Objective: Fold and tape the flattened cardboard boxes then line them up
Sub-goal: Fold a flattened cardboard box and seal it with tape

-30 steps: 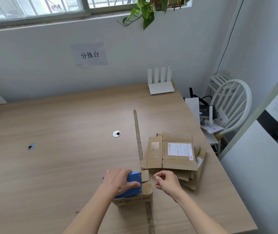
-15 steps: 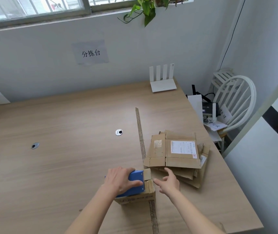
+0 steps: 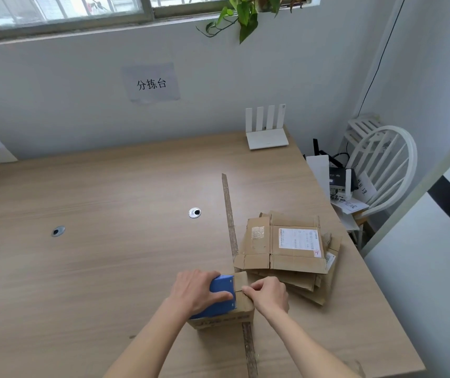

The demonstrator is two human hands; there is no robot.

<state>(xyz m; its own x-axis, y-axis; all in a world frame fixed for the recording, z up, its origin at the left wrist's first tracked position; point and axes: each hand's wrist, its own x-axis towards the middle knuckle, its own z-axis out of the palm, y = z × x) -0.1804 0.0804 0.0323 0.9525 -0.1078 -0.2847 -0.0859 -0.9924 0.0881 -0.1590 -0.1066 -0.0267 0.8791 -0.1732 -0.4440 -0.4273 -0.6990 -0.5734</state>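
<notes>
Head view: a person tapes shut a small folded cardboard box [image 3: 222, 313] at the near edge of the tabletop [image 3: 95, 268]. The left hand [image 3: 196, 291] grips a blue tape dispenser [image 3: 222, 297] pressed on the box's top, fingers curled over its body and thumb along its near side. The right hand [image 3: 268, 294] sits at the box's right end, fingertips pinched together at the top seam just beside the dispenser's front edge; whether they hold a tape end cannot be told. The box stands on a dark strip [image 3: 230, 227] that runs away across the tabletop.

The step in hand appears to be sealing the top flaps of this one box. The next move likely calls for drawing the dispenser along the seam while the right hand anchors the far end, then cutting the tape cleanly.

Just right of the box lies a stack of flattened cardboard boxes [image 3: 289, 249], the top one bearing a white shipping label [image 3: 298, 238]; these remain unfolded. No finished boxes are lined up in sight, so the job looks to be in its early part. The taped box's top is closed, its inside hidden.
</notes>
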